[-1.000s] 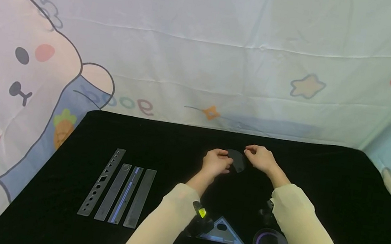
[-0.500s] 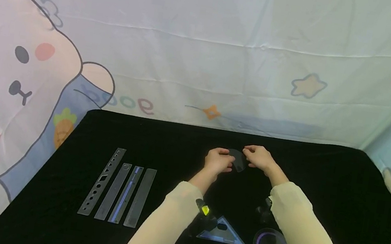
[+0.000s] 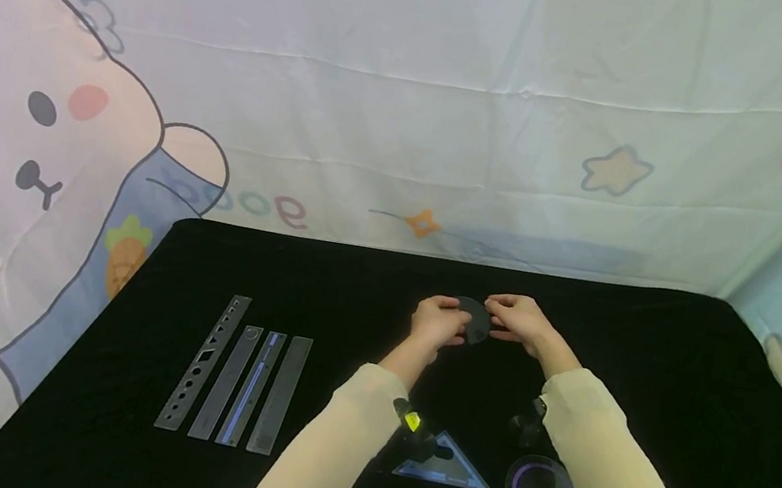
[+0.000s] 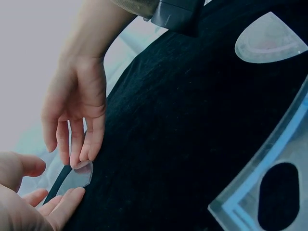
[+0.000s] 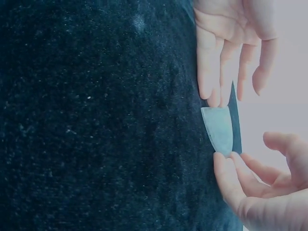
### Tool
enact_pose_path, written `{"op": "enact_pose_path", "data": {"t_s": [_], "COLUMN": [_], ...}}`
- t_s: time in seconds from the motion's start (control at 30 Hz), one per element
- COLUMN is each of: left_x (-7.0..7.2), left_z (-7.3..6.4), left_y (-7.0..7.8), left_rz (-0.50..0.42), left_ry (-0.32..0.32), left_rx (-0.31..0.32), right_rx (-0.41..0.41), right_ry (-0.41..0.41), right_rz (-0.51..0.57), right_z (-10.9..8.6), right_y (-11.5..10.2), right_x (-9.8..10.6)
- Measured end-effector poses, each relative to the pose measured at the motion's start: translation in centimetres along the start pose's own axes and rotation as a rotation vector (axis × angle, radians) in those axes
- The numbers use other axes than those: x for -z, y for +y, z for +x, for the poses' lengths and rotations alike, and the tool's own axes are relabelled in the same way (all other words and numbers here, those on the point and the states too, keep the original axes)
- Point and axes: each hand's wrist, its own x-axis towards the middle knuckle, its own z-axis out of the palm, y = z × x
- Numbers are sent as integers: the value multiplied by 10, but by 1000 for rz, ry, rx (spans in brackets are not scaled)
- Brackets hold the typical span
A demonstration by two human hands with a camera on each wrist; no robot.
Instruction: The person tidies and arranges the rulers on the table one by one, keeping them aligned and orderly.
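A half-round, see-through protractor (image 3: 476, 324) lies flat toward the back of the black table, between my two hands. My left hand (image 3: 434, 324) is at its left edge, and my right hand (image 3: 522, 321) is at its right edge. In the left wrist view, fairly straight fingertips touch the protractor (image 4: 83, 177) from both ends. Seen from the right wrist, both thumbs stand away from the protractor (image 5: 219, 127), and only the fingers of the right hand (image 5: 269, 185) and the left hand (image 5: 226, 43) meet it. Its markings are too faint to read.
Several clear rulers lie side by side at the left, among them a stencil ruler (image 3: 201, 367) with cut-out shapes. A triangular set square (image 3: 463, 472) lies near the front, beside a second protractor (image 3: 540, 487) partly hidden by the right sleeve. A printed cloth (image 3: 393, 126) hangs behind.
The protractor has turned slightly on the table. My left hand has shifted a little to the right, and the right hand has stayed nearly in place. The rulers and set square lie as before.
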Motion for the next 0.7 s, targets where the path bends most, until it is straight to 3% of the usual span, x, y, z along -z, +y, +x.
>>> {"op": "enact_pose_path", "data": {"t_s": [0.23,0.47,0.7], "left_x": [0,0,1], "left_z": [-2,-4,-6], "left_y": [-1,-3,0], "left_rz": [-27,-72,-112], "left_ry": [-4,-3,1], "left_rx": [18,-5,22], "right_rx": [-5,-13,6], "right_ry": [26,85,146], "right_rz": [37,45,31], "right_z": [-2,0,2], "right_y": [3,5,9], "right_x": [-3,-8,-12]}}
